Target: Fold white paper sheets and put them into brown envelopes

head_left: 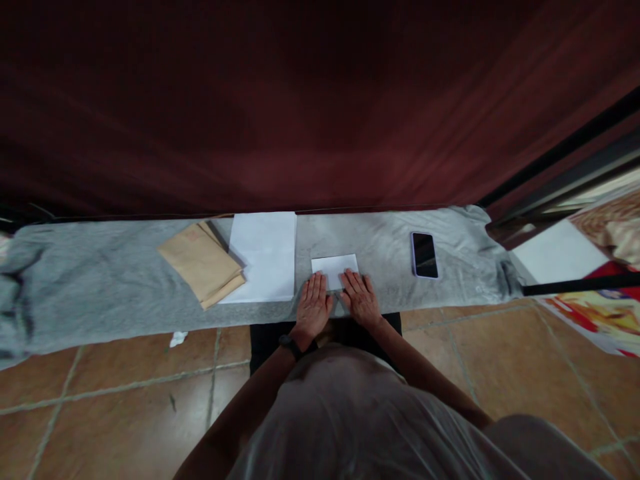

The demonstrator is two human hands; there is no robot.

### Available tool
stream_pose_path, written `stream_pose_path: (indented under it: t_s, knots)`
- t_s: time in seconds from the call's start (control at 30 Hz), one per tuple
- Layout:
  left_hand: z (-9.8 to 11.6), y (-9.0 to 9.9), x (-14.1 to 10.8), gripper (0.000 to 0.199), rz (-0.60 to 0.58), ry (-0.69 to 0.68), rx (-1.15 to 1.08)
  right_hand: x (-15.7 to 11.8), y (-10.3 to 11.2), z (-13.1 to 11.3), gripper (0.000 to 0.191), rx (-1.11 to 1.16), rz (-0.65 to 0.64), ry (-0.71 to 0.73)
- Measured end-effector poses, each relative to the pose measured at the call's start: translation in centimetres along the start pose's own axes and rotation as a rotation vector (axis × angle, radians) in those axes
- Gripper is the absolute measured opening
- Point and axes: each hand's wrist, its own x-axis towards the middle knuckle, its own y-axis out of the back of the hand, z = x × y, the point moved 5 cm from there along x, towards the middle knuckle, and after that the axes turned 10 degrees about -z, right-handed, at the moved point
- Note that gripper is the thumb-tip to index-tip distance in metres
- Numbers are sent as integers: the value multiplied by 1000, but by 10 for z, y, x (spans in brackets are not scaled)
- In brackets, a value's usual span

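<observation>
A small white rectangle of paper (334,265), seemingly folded, lies flat on the grey cloth near its front edge. My left hand (314,303) rests flat on the paper's left part, fingers stretched forward. On the right part lies my right hand (361,300), flat as well, with its fingers a little spread. Neither hand grips anything. Just left of the paper is a stack of larger white sheets (265,257). Brown envelopes (197,260) overlap the left side of that stack.
A phone (425,255) with a dark screen lies to the right on the grey cloth (100,280). Behind the narrow surface rises a dark red panel (320,133). A crumpled white scrap (178,339) is on the tiled floor (145,400). Printed packaging (600,313) stands at far right.
</observation>
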Motion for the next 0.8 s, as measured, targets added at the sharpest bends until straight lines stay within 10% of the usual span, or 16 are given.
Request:
stream_pose_path:
  t_s: [0.8]
  knots:
    - [30,6,15,63,25,-47,-66,-1,1,-1,57,0,-12,-2]
